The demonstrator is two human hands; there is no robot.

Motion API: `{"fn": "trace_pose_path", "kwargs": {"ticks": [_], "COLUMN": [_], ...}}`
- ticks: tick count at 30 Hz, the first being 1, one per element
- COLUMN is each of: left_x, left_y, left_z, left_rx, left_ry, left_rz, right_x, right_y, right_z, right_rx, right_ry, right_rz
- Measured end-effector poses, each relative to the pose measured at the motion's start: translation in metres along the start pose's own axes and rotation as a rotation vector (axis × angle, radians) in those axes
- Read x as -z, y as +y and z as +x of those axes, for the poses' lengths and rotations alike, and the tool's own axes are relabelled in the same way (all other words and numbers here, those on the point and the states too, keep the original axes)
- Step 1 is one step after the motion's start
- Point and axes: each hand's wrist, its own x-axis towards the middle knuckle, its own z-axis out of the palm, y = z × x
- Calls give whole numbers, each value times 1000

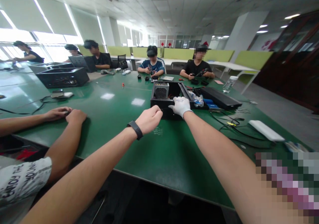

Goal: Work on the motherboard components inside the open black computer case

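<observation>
A black computer case (171, 113) lies open on the green table in front of me, a power supply (161, 92) showing in its left part. My left hand (150, 119), bare with a black band at the wrist, is closed in a pinch at the case's near left side. Whatever its fingertips hold is too small or hidden to name. My right hand (181, 106) wears a white glove and grips the near top edge of the case, thumb on the front face.
A black panel (219, 98) lies right of the case beside a clear bottle (229, 84). Cables (234, 126) and a white power strip (266, 130) are further right. A neighbour's hands (67, 114) work at left. Other cases (63, 77) stand beyond; several people sit across.
</observation>
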Motion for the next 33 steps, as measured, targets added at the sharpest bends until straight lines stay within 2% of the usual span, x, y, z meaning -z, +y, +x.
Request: {"fn": "trace_pose_path", "kwargs": {"ticks": [3, 7, 10, 14, 17, 23, 29, 33], "left_x": [-3, -4, -2, 7, 15, 24, 0, -21], "left_y": [-11, -21, -25, -23, -15, 12, 30, 35], "left_z": [-6, -10, -12, -10, -4, 9, 16, 21], "left_rx": [34, 112, 148, 100, 15, -123, -38, -112], "left_ry": [-11, -4, 0, 43, 75, -1, -201, -367], "left_rz": [-33, -76, -103, -82, -15, 204, 465, 656], "right_x": [-4, -5, -1, 5, 9, 22, 40, 51], "right_y": [0, 0, -2, -5, -9, -18, -22, -24], "right_z": [16, 19, 11, -13, -43, -130, -209, -252], "right_rx": [-7, -4, 6, 20, 32, 57, 97, 112], "right_ry": [-7, -18, -21, -10, 3, 63, 103, 109], "right_rz": [3, 8, 4, -1, 2, 14, 20, 31]}}
